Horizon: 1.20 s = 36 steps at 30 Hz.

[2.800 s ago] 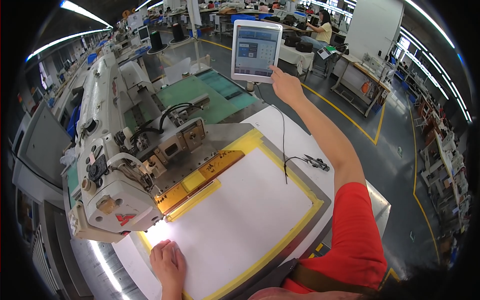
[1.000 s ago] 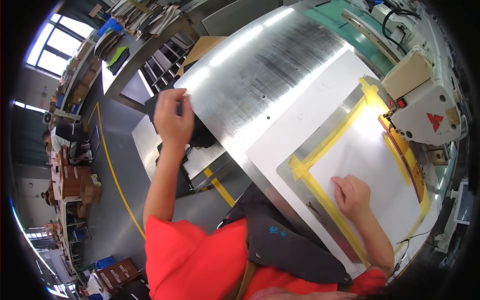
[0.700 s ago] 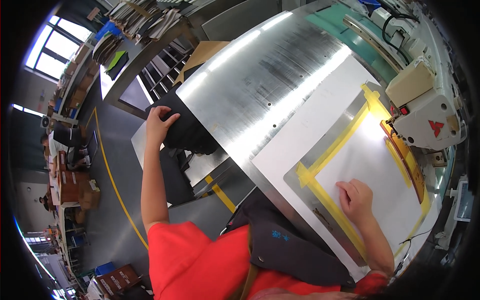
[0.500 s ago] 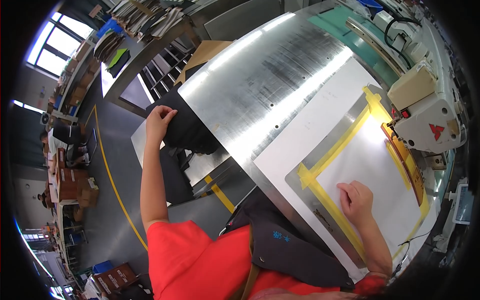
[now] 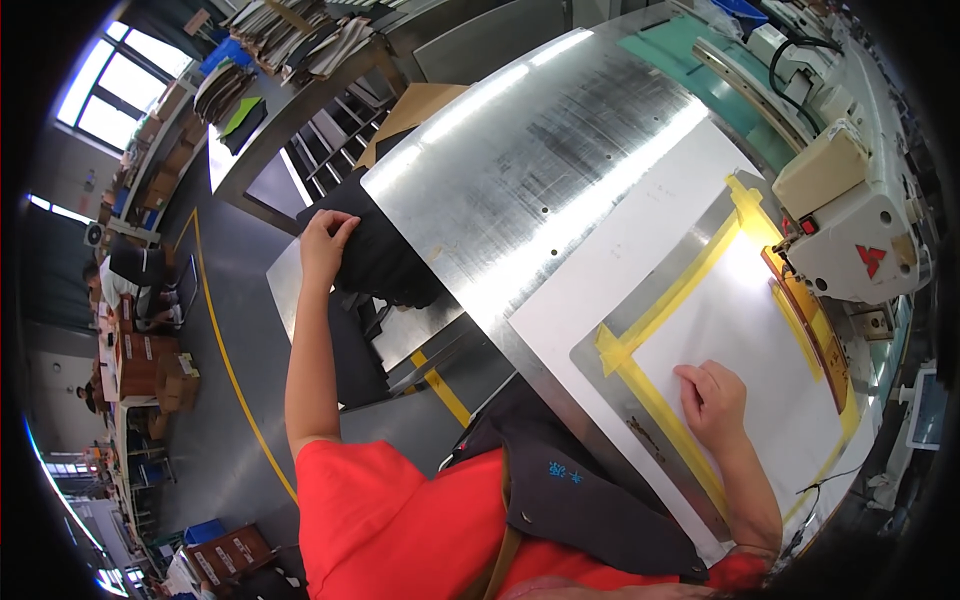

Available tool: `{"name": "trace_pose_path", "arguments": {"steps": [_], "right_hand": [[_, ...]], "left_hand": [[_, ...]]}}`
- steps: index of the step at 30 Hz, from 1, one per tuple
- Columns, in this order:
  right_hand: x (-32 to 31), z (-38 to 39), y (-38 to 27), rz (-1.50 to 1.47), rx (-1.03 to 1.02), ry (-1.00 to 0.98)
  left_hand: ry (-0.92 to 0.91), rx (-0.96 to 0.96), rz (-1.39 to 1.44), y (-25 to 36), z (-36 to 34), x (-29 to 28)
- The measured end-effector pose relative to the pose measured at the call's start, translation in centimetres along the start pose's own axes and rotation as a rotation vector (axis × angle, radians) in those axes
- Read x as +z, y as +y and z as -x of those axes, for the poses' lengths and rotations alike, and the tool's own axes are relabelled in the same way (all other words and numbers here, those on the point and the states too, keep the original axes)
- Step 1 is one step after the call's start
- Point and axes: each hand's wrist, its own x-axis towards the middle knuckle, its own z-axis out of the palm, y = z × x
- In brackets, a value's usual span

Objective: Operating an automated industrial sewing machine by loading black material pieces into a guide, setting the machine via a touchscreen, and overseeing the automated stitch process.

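Out to the left, my left hand (image 5: 325,245) is over a pile of black fabric (image 5: 385,250) beside the metal table. Its thumb and fingers come together in a pinch; whatever lies between the tips is too small to make out. On the white sheet (image 5: 690,330) rests my right hand (image 5: 716,402), its fingers curled in with nothing visible in them. Yellow tape (image 5: 670,300) frames that sheet on a flat grey plate (image 5: 625,335).
A white sewing machine head (image 5: 860,240) stands over the sheet's right side, above an orange strip (image 5: 805,320). The shiny metal tabletop (image 5: 540,150) extends away. Paper stacks (image 5: 290,40) lie on a bench at far left. A person (image 5: 125,290) sits across the aisle.
The view has shifted very slightly. My left hand stays over the black fabric, its fingers a little more stretched toward it. The right hand has not moved.
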Motion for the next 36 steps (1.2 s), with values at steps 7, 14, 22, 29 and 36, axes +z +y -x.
{"name": "trace_pose_path", "arguments": {"steps": [7, 14, 22, 29, 36], "right_hand": [[0.0, -0.2, -0.1, -0.019, 0.013, -0.009], [-0.3, -0.5, 0.1, -0.064, 0.054, 0.006], [0.9, -9.2, -0.7, -0.582, 0.292, -0.002], [-3.5, -10.6, 2.4, -1.118, 0.410, -0.331], [-4.4, -4.8, 0.3, -1.277, 0.543, 0.037]], "left_hand": [[0.191, 0.068, -0.121, -1.1, -0.8, -3.4], [0.448, 0.174, 0.187, 4.9, -2.8, -8.3], [-0.193, 0.499, 0.679, 22.6, -0.7, -3.2], [-0.688, 0.784, 0.907, 32.1, 1.5, 3.2], [-0.688, 0.905, 1.122, 35.7, 2.9, 7.3]]}}
